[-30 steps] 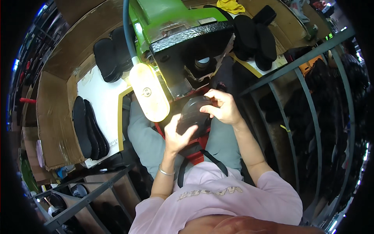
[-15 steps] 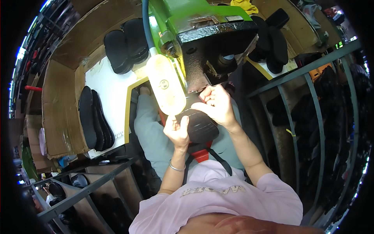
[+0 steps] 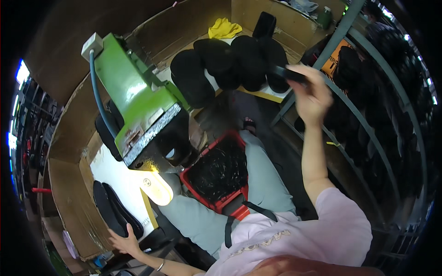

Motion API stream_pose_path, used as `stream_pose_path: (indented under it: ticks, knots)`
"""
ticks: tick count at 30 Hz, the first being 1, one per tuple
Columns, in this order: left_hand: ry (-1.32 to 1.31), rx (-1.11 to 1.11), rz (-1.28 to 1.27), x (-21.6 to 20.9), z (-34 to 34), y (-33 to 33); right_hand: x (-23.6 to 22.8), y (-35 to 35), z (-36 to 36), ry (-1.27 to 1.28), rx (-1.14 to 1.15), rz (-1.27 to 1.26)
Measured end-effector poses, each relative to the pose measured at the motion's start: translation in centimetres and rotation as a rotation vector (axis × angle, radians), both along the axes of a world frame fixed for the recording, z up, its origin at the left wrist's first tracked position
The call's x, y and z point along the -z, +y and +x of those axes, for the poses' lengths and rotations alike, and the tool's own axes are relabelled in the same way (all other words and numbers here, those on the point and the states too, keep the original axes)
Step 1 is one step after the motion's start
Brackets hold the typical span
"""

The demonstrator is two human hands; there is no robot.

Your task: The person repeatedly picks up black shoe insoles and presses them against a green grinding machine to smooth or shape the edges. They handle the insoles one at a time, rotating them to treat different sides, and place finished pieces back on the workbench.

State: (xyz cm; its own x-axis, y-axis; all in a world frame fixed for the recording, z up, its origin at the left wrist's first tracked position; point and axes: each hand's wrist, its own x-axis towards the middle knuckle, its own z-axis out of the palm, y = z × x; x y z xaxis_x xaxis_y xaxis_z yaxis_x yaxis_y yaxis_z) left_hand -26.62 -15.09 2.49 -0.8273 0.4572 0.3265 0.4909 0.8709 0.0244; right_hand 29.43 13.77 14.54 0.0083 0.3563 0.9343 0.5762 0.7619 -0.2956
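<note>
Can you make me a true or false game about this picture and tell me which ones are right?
1. The red basket has black material in it. True.
2. The left hand is inside the red basket. False: it is at the near end of the dark soles on the left.
3. The right hand holds a dark piece. True.
4. The big machine has a pink top. False: its top is green.
5. A yellow cloth lies near the cardboard wall. True.

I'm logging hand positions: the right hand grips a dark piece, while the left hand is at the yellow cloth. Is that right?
Not quite: the head view shows the left hand at the leftmost black soles, not at the yellow cloth. The right hand grips a dark piece, as you say.
</note>
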Motion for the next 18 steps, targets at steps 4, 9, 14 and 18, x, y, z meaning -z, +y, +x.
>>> stream_pose_path:
  ticks: [4, 9, 14, 18]
  knots:
    - [-0.078, 0.215, 0.225, 4.5, -2.8, 0.1, 7.4, 11.7, 1.6, -0.305, 0.149, -0.256]
    - [0.182, 0.166, 0.109, 1.5, 1.6, 1.1, 9.7, 10.7, 2.1, -0.473, 0.247, -0.335]
    - [0.155, 0.634, 0.551, -1.0, 6.3, 1.4, 10.1, 2.8, -2.8, -0.318, -0.161, -0.622]
    - [-0.274, 1.033, 0.802, -4.9, 19.1, 4.9, 13.5, -7.8, -8.0, 0.011, -0.83, -1.176]
